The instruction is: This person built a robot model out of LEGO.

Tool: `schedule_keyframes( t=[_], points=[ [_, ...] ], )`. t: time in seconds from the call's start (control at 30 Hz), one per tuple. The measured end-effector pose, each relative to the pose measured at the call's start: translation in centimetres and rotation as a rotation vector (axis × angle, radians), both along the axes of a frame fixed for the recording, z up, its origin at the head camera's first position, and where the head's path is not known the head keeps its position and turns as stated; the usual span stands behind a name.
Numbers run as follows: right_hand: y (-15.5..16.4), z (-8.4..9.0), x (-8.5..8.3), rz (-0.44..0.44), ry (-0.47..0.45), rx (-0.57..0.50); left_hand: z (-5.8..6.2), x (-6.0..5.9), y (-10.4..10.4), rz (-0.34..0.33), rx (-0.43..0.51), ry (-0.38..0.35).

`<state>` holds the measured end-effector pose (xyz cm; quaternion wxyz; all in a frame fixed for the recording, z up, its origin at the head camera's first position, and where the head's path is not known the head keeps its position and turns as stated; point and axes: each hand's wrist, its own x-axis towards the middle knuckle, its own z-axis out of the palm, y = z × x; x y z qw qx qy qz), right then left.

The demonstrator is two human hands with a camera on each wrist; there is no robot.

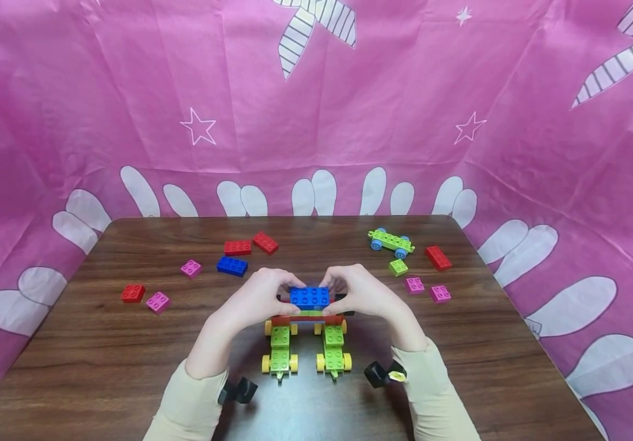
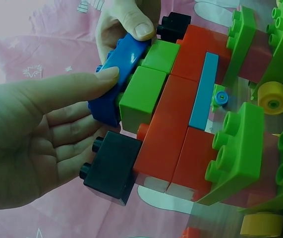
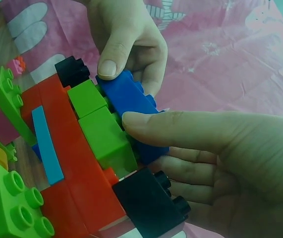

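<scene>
Pink patterned sheeting (image 1: pixel 349 110) hung behind and to both sides; dark wood table (image 1: pixel 101 343) below.

Brick assembly (image 1: pixel 307 334) at centre, directly under the grip: red layer on two green wheeled bases (image 1: pixel 280 355) with yellow wheels, green blocks above, black bricks at either end. From the wrist views, black brick (image 2: pixel 112 167) seated low beside the left palm.

Left hand (image 1: pixel 256 300) and right hand (image 1: pixel 363 294) closed from opposite ends on the blue brick (image 1: pixel 310 297), on top of the assembly. Thumb of each hand pinching the brick's near long edge, fingers curled behind; both grips pinching, not spread.

From the left wrist view, blue brick (image 2: pixel 117 74) lying against the green blocks (image 2: pixel 142 94), whether fully seated not clear.

Loose pieces well apart from the grip: far left, red brick (image 1: pixel 237 247) and a second blue brick (image 1: pixel 232 266), pink small bricks (image 1: pixel 191 268); far right, spare green wheeled base (image 1: pixel 390 241), red brick (image 1: pixel 438 257), small green brick (image 1: pixel 398 267).

Judgement on good execution: line studs up squarely before pressing; press evenly from both ends, straight down; steady the wheeled bases against rolling; keep fingertips out of the joint.
</scene>
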<state>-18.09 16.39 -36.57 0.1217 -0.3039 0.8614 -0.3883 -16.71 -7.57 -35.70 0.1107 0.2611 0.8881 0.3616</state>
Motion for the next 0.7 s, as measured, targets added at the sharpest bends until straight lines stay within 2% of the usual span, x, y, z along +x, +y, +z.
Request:
schedule_keyframes(
  t=[0.33,0.7],
  points=[
    [-0.28,0.08,0.08,-0.035,-0.024,0.009,-0.07,0.01,0.16,0.078,0.025,-0.090],
    [-0.72,0.32,0.46,-0.069,0.006,0.052,-0.02,0.18,0.57,0.120,-0.010,-0.080]
  ],
)
